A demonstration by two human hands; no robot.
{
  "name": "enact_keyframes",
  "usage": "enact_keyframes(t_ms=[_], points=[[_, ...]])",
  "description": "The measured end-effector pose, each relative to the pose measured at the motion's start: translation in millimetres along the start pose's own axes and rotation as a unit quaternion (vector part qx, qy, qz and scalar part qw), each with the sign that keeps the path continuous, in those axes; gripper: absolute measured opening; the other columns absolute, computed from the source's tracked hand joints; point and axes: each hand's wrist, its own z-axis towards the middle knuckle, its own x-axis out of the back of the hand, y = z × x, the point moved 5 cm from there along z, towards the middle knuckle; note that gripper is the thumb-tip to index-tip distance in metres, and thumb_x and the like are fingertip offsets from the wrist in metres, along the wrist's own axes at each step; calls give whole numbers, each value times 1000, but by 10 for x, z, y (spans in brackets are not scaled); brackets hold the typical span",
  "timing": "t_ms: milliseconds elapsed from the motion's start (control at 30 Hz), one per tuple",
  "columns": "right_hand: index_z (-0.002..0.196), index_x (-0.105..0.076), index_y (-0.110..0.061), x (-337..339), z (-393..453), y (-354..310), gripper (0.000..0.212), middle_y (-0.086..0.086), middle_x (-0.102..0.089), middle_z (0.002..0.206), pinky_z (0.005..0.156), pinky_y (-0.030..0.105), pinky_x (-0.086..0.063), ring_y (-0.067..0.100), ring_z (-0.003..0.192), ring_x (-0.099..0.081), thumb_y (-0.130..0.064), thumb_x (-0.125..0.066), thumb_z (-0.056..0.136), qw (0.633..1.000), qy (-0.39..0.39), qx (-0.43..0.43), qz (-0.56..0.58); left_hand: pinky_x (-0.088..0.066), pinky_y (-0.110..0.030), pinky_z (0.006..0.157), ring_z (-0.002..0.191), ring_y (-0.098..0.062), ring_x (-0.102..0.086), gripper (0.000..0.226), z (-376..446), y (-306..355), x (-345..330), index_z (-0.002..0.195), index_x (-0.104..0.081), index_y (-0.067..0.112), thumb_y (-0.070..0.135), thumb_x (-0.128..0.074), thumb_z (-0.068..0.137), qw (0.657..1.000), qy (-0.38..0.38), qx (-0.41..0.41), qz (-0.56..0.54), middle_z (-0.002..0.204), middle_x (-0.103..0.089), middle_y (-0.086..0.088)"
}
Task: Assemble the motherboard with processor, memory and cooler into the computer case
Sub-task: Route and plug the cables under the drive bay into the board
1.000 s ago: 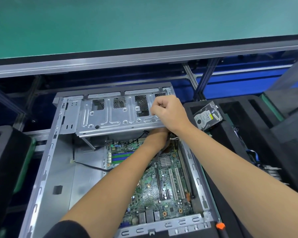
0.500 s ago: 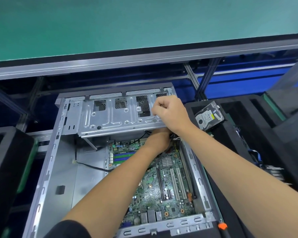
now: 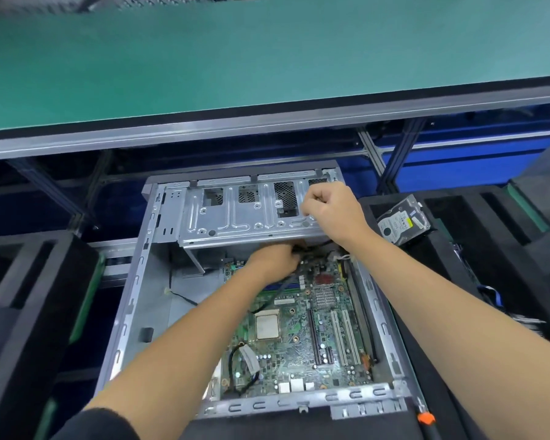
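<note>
The open metal computer case lies on its side in front of me, and the green motherboard sits in its floor. A silver processor is in the socket at the board's middle. The steel drive cage spans the case's far end. My right hand is curled in a fist on the cage's right end, gripping it. My left hand reaches under the cage's near edge, its fingers curled round a black cable that trails down over the board. Its fingertips are hidden.
A hard drive lies in the black foam tray to the right. Another black foam block stands to the left. A white connector on black wires rests on the board's near left. An orange-tipped tool sits at the case's near right corner.
My left forearm has swung left, uncovering the processor and the white connector. My left hand has shifted slightly left under the cage. My right fist stays on the cage.
</note>
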Motion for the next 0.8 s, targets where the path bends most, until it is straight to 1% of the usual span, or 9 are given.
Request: enact_keyframes(t_ms=[100, 200, 300, 367, 433, 500, 600, 700, 800], points=[[63, -57, -3, 2, -6, -4, 20, -10, -44, 48, 60, 28, -35, 14, 55, -40, -15, -60, 79, 1000, 2, -2, -9, -42, -30, 68, 85, -23, -57, 41, -167, -399, 115, 101, -55, 18, 56, -42, 93, 995, -12, 62, 73, 98, -61, -2], [61, -55, -6, -4, -12, -3, 21, -11, -42, 44, 58, 27, -35, 14, 53, -39, -16, -60, 78, 1000, -1, -8, -20, -38, -29, 59, 67, -18, -51, 36, -300, -574, 166, 78, -48, 16, 47, -43, 97, 990, -10, 87, 111, 78, -55, -1], [65, -55, -1, -3, -15, -10, 20, -9, -42, 47, 58, 26, -35, 14, 53, -38, -15, -59, 78, 1000, -1, -8, -25, -34, -28, 52, 62, -18, -47, 35, -371, -593, 272, 69, -47, 14, 34, -44, 98, 991, 34, 102, 82, 66, -49, -2], [68, -56, 3, -3, -16, -14, 20, -5, -42, 51, 57, 26, -34, 14, 53, -37, -15, -59, 78, 1000, 0, -6, -26, -31, -26, 50, 60, -15, -45, 36, -409, -607, 319, 63, -47, 16, 33, -45, 95, 993, 54, 107, 1, 65, -49, -1], [69, -57, 3, -5, -15, -8, 20, -4, -43, 51, 56, 25, -34, 13, 52, -37, -15, -58, 78, 1000, 1, -5, -25, -34, -25, 55, 68, -12, -49, 29, -449, -612, 298, 73, -57, 17, 37, -52, 93, 989, 45, 92, -109, 74, -56, 1], [68, -57, 3, -4, -7, 0, 20, -7, -43, 50, 55, 25, -33, 12, 51, -37, -15, -58, 78, 1000, 1, -5, -26, -38, -24, 61, 76, -10, -54, 19, -500, -596, 278, 88, -63, 17, 35, -57, 91, 984, 32, 59, -166, 87, -61, 4], [68, -56, 4, -8, 5, 11, 20, -5, -44, 51, 55, 25, -34, 12, 51, -37, -14, -59, 77, 1000, 5, -3, -25, -40, -18, 60, 71, -4, -55, 12, -539, -618, 247, 88, -66, 16, 26, -59, 89, 972, 11, 39, -230, 86, -65, 9], [67, -56, 3, -11, 8, 20, 21, -8, -43, 47, 56, 25, -34, 11, 51, -38, -14, -59, 77, 1000, 6, -2, -25, -45, -25, 71, 80, -12, -59, 13, -540, -573, 219, 94, -69, 19, 23, -57, 91, 978, -17, 19, -205, 90, -68, 6], [66, -57, 2, -10, 14, 32, 21, -12, -42, 42, 55, 25, -33, 10, 49, -38, -15, -60, 77, 1000, 8, -5, -28, -44, -22, 83, 102, -12, -60, 33, -558, -520, 222, 117, -64, 21, 5, -52, 91, 978, -43, -8, -206, 105, -67, 6]])
